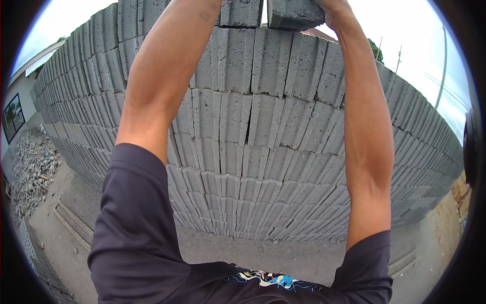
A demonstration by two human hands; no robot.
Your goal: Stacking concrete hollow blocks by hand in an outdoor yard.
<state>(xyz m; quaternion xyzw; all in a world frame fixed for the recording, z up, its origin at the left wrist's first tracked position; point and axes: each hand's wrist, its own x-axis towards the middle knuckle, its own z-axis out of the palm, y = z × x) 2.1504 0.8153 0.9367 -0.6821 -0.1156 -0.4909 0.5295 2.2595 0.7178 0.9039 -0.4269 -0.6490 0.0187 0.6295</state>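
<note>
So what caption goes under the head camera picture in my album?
Two arms reach up a tall stack of grey blocks, the right one meeting a block at the top.

Concrete block point(294, 14): grey, rough, with small pores; the upper edge of view cuts it.
Pose: slightly tilted, its darker underside showing.
Contact: right hand point(332, 7) at its right side.
Place: above the stacked blocks point(271, 57), a narrow gap at left.
</note>
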